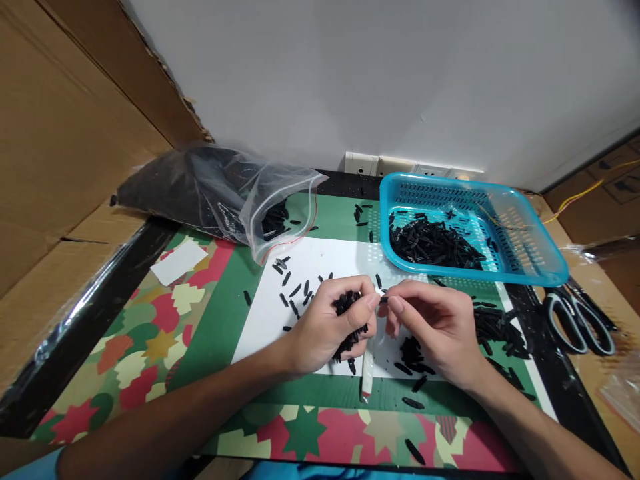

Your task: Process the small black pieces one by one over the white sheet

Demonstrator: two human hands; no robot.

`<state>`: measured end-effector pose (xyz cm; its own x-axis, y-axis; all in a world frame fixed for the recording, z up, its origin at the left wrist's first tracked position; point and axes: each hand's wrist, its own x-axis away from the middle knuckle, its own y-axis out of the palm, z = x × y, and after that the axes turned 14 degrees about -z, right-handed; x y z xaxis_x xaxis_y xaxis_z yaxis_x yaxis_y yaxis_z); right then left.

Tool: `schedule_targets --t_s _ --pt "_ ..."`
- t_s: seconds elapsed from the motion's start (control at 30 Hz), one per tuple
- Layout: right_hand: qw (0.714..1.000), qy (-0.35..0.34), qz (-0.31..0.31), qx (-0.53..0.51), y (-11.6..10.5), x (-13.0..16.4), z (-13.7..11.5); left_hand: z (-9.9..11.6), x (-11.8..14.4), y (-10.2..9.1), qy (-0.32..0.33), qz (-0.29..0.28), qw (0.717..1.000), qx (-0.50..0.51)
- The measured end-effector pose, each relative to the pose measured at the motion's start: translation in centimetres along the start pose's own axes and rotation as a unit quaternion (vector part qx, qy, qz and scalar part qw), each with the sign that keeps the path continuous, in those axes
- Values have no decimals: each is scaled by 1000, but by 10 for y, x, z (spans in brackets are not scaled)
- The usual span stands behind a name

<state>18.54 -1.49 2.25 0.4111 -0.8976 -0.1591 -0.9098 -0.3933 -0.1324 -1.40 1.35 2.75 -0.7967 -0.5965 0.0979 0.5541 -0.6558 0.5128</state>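
My left hand (317, 327) is closed around a handful of small black spindle-shaped pieces (346, 305), with its thumb and forefinger tips pressed together. Close beside it, my right hand (445, 323) pinches one black piece (384, 299) between thumb and forefinger; the two hands' fingertips almost meet. A slim white stick-like item (368, 373) lies below them, its upper part hidden by the fingers. Loose black pieces (295, 290) are scattered over the white sheet (260, 320). A small heap (412, 350) lies under my right hand, and a larger pile (500, 328) is right of it.
A blue plastic basket (525, 277) holds many black pieces at the back right. Scissors (575, 323) lie at the right edge. An open zip bag (200, 190) full of dark pieces rests at the back left. A paper slip (179, 262) lies on the patterned mat (155, 320).
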Motion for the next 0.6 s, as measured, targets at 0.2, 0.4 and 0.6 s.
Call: schedule_targets --t_s 0.2,0.4,0.6 --pt "1000 -8 15 5 1 0 3 2 -1 0 6 -14 999 36" --pt "998 -22 26 44 0 -2 0 2 -1 -1 -4 -9 999 31" --pt "995 -32 34 90 0 -1 1 1 0 -2 -3 -12 999 36"
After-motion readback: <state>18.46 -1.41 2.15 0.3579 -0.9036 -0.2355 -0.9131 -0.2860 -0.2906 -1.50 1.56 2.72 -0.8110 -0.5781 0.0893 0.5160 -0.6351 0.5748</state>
